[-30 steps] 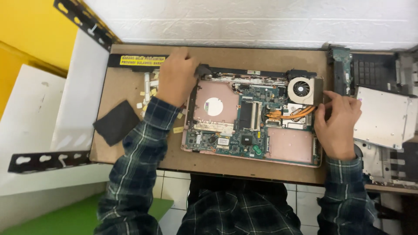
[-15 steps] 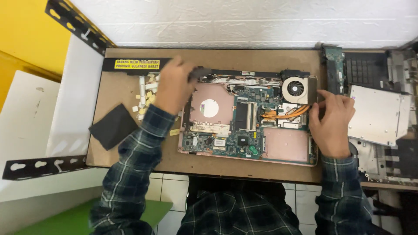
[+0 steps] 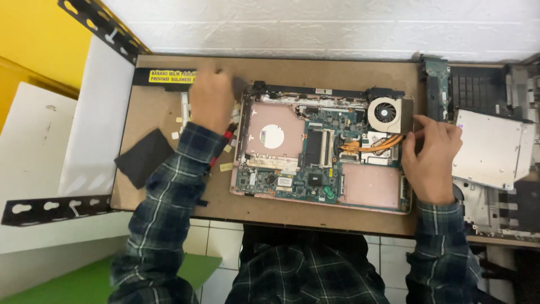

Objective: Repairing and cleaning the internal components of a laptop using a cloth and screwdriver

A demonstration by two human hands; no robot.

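Laptop (image 3: 320, 152), opened at frame centre on the bench (image 3: 169, 191), is steadied by the right hand (image 3: 430, 160), fingers curled at its fan-side edge, while loose screws (image 3: 228, 149) could be scattered by the blurred left hand (image 3: 211, 101), grip indiscernible.

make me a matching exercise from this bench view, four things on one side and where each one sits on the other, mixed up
Things:
1. cooling fan
2. black pad
3. silver drive
4. left hand

Places:
A. off the board, to the right of the right hand
B. upper right corner of the opened laptop
C. on the brown board, left of the plaid sleeve
D. at the laptop's upper left corner, over small loose parts

Pairs: 1-B, 2-C, 3-A, 4-D
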